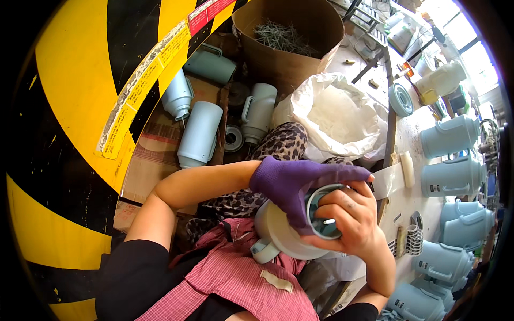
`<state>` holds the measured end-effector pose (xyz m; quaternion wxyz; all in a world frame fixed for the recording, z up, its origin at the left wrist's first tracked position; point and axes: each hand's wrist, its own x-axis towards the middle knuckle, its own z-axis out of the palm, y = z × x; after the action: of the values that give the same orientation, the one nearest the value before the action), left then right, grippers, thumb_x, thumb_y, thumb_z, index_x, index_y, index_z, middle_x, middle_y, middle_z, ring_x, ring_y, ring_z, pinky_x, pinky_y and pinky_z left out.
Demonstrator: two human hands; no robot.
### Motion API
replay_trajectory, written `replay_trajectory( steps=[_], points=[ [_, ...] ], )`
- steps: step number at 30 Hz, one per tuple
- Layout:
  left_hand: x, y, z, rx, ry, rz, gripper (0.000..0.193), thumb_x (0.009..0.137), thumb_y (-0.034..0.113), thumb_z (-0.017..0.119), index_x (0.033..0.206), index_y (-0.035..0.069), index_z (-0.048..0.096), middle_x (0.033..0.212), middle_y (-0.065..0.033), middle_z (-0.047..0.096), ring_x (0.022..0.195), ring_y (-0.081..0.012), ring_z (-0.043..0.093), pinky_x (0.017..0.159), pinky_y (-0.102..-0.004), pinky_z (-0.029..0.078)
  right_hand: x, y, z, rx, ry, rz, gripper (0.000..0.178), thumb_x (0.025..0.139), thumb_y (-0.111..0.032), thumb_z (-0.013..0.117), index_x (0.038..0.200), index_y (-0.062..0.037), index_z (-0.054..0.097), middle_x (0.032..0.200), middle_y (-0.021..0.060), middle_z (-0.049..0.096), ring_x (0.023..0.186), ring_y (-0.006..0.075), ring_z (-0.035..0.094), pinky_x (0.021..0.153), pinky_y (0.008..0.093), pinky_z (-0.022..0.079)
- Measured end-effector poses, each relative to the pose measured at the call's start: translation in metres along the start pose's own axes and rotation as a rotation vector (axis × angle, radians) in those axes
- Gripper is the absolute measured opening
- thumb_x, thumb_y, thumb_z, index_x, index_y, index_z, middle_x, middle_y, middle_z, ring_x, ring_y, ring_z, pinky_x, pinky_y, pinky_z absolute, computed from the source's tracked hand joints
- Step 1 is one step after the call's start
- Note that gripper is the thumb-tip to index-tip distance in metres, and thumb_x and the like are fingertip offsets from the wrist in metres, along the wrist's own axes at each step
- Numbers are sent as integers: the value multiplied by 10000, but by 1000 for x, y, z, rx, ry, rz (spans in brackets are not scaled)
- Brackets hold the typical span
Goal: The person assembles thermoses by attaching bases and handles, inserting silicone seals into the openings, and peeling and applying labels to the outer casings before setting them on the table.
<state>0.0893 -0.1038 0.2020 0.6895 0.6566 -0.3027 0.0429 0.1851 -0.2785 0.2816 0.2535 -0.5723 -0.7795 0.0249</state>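
Observation:
A pale thermos jug point(284, 230) lies tilted in my lap, its handle point(264, 251) toward my body and its round blue-green mouth toward the right. My left hand point(292, 182), in a purple glove, is closed around the neck, with a bare fingertip showing past the glove. My bare right hand point(350, 214) is closed over the mouth, fingers curled inside the rim and thumb along its edge. Close to those fingers a small shiny piece point(328, 221) shows in the opening; whether the fingers grip it is unclear. The jug's interior is mostly hidden.
Several blue jugs, including one upright jug point(200, 134), stand or lie on cardboard at left. Beyond are a carton of metal pins point(286, 37) and a white sack point(337, 115). More jugs point(452, 176) line the right bench point(402, 208). A striped yellow-black panel point(69, 91) curves along the left.

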Motion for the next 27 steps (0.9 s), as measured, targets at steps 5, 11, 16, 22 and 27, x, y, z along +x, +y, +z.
replay_trajectory(
  steps=[5, 11, 16, 22, 27],
  points=[
    [-6, -10, -7, -95, -11, 20, 1311, 644, 212, 975, 1620, 12, 123, 1559, -121, 406, 1412, -184, 419, 1195, -367, 327, 11, 2, 2, 60, -26, 37, 381, 724, -383, 862, 809, -94, 627, 879, 27, 649, 781, 188, 654, 834, 375, 457],
    [-4, -26, -6, -319, -37, -46, 1299, 630, 129, 960, 1624, 39, 130, 1584, -96, 375, 1448, -190, 368, 1208, -366, 297, 4, 9, 15, -69, 37, -78, 393, 733, -339, 858, 686, -60, 585, 802, 56, 618, 633, 211, 565, 670, 328, 441],
    [-10, -22, -11, -231, -33, -130, 1225, 629, 148, 965, 1588, 28, 212, 1542, -107, 427, 1415, -192, 406, 1203, -360, 307, 7, 23, 18, 14, 36, -129, 347, 661, -268, 857, 677, -44, 592, 771, 67, 574, 602, 212, 552, 583, 331, 448],
    [-10, -21, -13, -138, -32, -149, 1232, 621, 158, 968, 1587, 26, 214, 1539, -117, 427, 1402, -206, 427, 1192, -365, 330, 15, 26, 18, 103, 46, -162, 354, 649, -236, 855, 635, -64, 547, 673, 57, 514, 499, 196, 515, 479, 323, 410],
    [-13, -23, -15, -146, 49, -4, 1224, 644, 216, 960, 1594, 20, 213, 1479, -127, 492, 1357, -195, 474, 1167, -357, 371, 15, 10, 18, 40, 11, -15, 392, 675, -341, 891, 722, -79, 603, 732, 70, 598, 600, 230, 611, 547, 314, 468]
  ],
)
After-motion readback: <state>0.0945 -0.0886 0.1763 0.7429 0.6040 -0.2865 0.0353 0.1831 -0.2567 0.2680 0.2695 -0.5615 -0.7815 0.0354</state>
